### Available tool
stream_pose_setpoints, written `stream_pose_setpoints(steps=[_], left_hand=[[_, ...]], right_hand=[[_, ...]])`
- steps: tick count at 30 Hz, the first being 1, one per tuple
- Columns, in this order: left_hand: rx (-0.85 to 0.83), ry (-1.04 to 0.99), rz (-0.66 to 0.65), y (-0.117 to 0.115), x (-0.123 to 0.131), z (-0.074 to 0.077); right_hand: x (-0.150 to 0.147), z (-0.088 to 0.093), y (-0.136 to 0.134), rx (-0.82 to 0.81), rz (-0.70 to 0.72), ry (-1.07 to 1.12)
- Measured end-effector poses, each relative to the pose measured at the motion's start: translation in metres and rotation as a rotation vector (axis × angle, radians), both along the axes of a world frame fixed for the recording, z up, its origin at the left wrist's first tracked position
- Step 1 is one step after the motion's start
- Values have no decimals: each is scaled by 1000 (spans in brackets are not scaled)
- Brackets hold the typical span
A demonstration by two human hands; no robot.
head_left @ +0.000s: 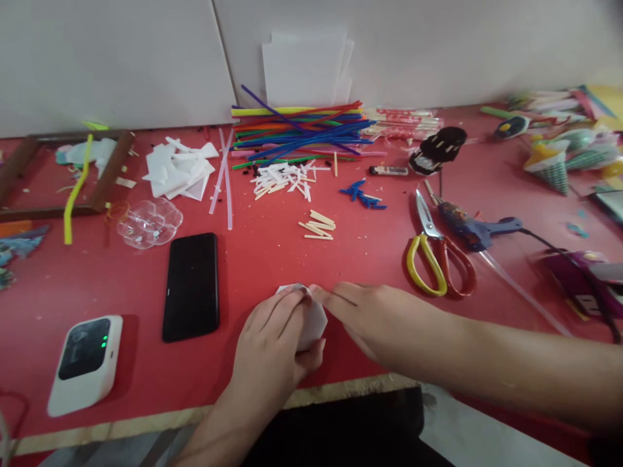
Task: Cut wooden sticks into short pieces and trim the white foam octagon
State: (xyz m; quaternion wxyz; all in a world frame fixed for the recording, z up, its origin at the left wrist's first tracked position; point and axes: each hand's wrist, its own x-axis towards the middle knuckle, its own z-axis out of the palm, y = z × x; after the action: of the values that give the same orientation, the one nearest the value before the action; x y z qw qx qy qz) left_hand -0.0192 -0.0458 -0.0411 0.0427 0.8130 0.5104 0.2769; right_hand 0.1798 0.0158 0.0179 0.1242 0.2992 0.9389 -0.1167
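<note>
dim light, soft shadows, slight blur

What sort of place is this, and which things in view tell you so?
Probably a handicraft work area, though the picture can't settle whether it's in a home, classroom or workshop. The signs are the bundle of coloured pipe cleaners, the glue gun and the scissors.

The white paper [315, 324] is small and looks folded or curved, with angular edges. It is near the person's edge of the red tabletop [257, 266], partly wrapped by the left fingers [280, 314], so its full shape is hidden. A pale strip shows beyond them; a broader, shaded face shows to their right. The right fingers [335, 298] are at its far edge.
</note>
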Motion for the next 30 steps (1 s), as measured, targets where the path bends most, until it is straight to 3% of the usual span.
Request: stream_pose_setpoints(steps=[8, 30], left_hand=[[-16, 3, 7, 0, 0, 1], [0, 25, 7, 0, -1, -2]], right_hand=[[-3, 9, 11, -4, 36, 30], [1, -12, 0, 1, -41, 62]])
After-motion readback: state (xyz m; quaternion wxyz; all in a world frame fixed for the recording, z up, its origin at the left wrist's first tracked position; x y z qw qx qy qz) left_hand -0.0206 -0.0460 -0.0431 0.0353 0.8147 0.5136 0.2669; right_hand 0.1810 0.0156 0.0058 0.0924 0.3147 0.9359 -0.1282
